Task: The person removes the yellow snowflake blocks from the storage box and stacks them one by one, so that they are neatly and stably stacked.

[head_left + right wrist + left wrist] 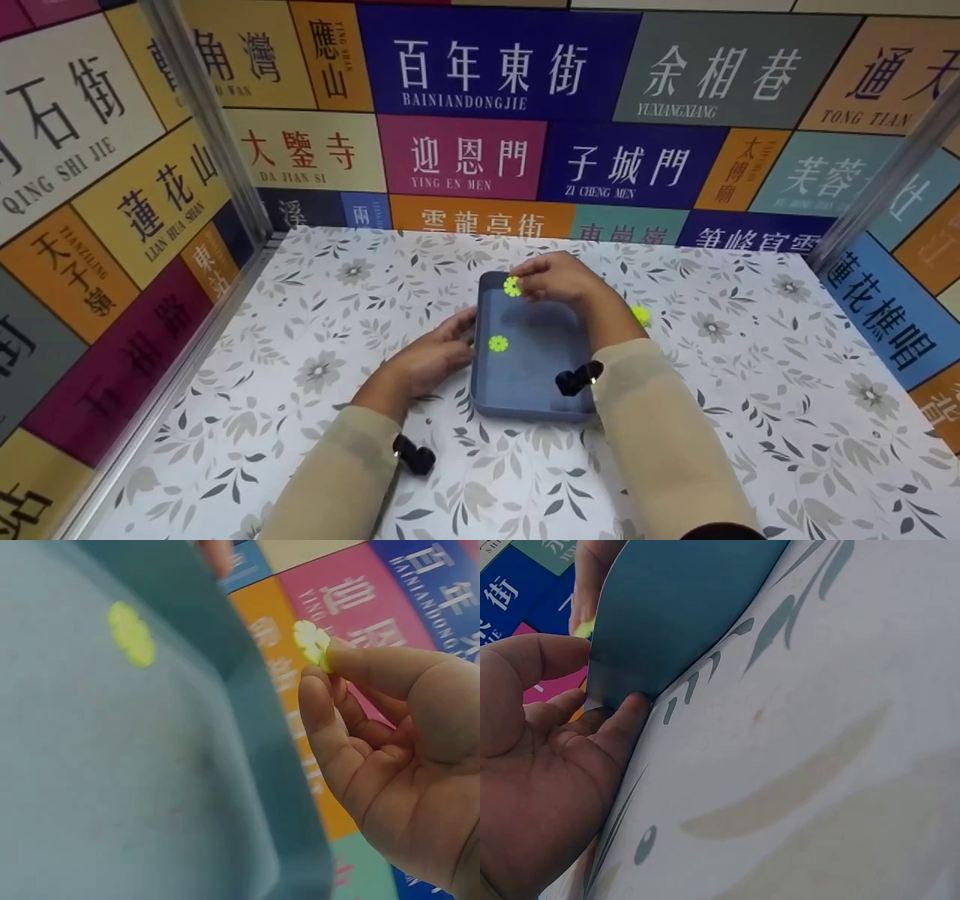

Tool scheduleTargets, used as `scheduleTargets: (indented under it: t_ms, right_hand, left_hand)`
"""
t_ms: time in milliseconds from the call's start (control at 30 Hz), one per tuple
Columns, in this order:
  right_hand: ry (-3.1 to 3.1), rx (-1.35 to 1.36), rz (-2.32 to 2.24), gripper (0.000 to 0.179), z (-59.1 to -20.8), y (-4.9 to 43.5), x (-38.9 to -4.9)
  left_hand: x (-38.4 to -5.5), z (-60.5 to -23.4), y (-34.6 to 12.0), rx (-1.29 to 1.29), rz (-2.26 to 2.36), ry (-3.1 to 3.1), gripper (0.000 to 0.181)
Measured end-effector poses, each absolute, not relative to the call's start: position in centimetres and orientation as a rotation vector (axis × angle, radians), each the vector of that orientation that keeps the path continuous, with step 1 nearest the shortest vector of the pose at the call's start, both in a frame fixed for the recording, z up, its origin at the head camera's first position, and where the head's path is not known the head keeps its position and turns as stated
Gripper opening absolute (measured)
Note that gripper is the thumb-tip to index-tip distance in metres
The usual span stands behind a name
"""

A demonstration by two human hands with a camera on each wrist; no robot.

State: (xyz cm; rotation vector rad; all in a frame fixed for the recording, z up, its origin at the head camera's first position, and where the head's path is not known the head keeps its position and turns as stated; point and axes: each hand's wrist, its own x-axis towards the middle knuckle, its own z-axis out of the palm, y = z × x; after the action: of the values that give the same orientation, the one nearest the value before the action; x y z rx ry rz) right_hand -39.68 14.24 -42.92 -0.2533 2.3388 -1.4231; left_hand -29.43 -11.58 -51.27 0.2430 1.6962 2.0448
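Observation:
A blue-grey rectangular tray (521, 379) stands on the table. My left hand (431, 364) is at its left side, with fingertips touching the rim and outer wall (667, 607). Over the far end of the tray is my right hand (559, 277), pinching a small yellow-green flower-shaped piece (311, 643) between thumb and index finger. Inside the tray, towards its left side, lies another flower-shaped piece (498, 343). More yellow-green (640, 316) shows on the table just right of the tray, partly hidden by my right wrist.
The table is covered by a white cloth (315, 442) with grey leaves and flowers. Panels with coloured signs (495, 60) stand behind and at both sides, with clear upright posts (202, 112) at the corners. Small black devices (415, 454) sit on both sleeves.

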Motion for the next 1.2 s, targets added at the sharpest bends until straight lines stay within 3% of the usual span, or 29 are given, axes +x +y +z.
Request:
scheduleTargets:
  t_ms: [400, 1200]
  right_hand:
    - [2.228, -0.266, -1.685, 0.037, -40.0, 18.0, -37.5]
    - [2.282, 0.023, -1.831, 0.048, -43.7, 29.0, -35.8]
  left_hand:
    - [-29.3, -51.2, -11.5, 0.245, 2.057, 1.696, 0.094]
    - [-29.3, -51.3, -11.5, 0.237, 2.044, 1.705, 0.094]
